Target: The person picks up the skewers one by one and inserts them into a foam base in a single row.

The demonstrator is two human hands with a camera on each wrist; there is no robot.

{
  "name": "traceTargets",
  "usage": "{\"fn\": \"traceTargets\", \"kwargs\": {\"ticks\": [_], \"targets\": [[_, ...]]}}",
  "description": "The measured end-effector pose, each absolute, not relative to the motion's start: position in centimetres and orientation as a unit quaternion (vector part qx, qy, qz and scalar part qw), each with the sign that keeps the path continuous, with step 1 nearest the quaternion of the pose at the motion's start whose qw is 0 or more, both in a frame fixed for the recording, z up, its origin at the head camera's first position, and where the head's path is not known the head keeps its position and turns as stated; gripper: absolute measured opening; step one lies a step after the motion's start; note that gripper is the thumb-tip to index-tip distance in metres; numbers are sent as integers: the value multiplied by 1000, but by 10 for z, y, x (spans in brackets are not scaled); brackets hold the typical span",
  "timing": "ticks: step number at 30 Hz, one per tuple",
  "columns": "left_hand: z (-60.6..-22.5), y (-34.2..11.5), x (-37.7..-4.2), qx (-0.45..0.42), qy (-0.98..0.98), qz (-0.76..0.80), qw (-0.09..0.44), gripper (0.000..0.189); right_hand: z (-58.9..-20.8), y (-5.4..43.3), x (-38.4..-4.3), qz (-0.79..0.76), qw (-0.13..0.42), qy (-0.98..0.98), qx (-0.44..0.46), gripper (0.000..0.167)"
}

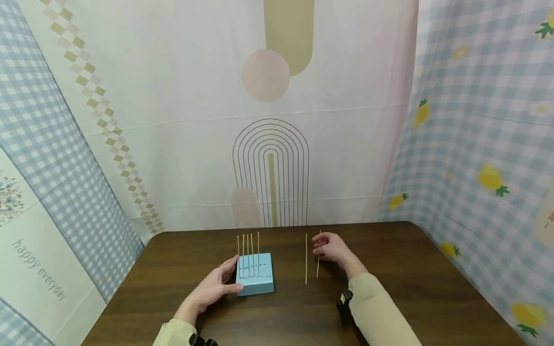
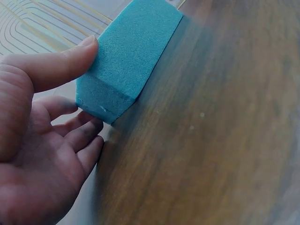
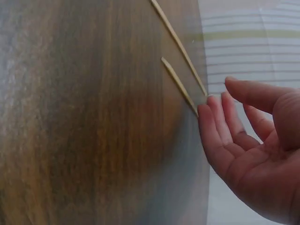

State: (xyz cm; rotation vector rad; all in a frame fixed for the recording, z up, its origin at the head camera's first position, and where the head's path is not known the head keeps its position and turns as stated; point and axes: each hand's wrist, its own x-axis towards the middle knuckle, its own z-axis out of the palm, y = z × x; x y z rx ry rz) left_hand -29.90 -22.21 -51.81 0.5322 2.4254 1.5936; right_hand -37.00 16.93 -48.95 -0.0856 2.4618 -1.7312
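A light blue foam block (image 1: 256, 287) lies on the table, with several thin wooden sticks (image 1: 251, 250) standing upright in its left part. My left hand (image 1: 214, 287) holds the block at its left side, thumb at the front and fingers along the side; the left wrist view shows the thumb on the block (image 2: 136, 51). Two loose sticks lie to the right, a nearer-to-block stick (image 1: 306, 262) and another stick (image 1: 318, 269). Over the latter is my right hand (image 1: 332, 248), its thumb apart from the fingers. In the right wrist view the fingertips meet the pointed stick (image 3: 177, 84).
The dark wooden table (image 1: 294, 317) has rounded far corners. Behind it hangs a pale patterned cloth (image 1: 195, 158), with blue checked cloth (image 1: 459, 129) on the right and more at the left. Small holes (image 1: 261, 265) mark the block's top.
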Motion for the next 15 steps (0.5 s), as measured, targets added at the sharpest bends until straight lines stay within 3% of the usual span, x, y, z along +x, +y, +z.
{"fn": "traceTargets", "kwargs": {"ticks": [6,15], "targets": [[-519,-220,-300,176,810,551,100,95,-497,174,-369,-555,66,829,-9,51],[-519,-222,-301,170,791,577,111,97,-504,171,-371,-542,37,840,8,51]]}}
